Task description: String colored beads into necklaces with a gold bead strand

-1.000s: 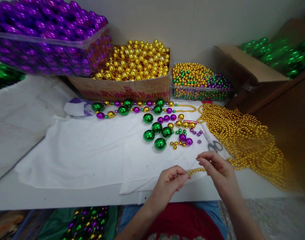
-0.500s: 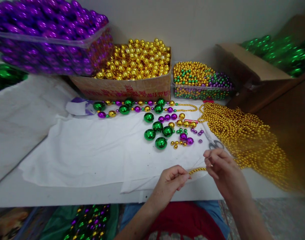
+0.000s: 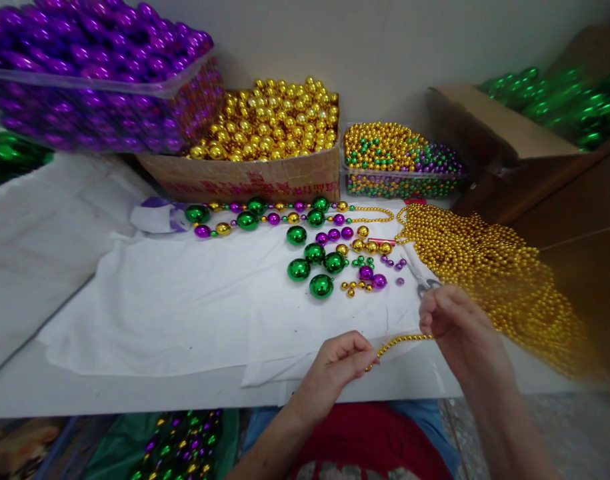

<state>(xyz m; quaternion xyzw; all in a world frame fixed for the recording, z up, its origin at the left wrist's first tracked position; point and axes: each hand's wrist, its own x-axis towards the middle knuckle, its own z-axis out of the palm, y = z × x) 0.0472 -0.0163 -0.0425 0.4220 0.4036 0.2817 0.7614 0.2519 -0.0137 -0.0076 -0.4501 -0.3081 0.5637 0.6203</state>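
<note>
A pale table (image 3: 185, 395) bears a white cloth (image 3: 175, 300) and heaped gold bead strands (image 3: 489, 267).

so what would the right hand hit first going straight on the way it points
Probably the scissors, just ahead of the right hand, though depth is unclear and it might pass above them.

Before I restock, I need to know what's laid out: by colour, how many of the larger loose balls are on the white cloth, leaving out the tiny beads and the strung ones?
Large green balls: 5
Larger purple balls: 5
Larger gold balls: 5
Total: 15
</note>
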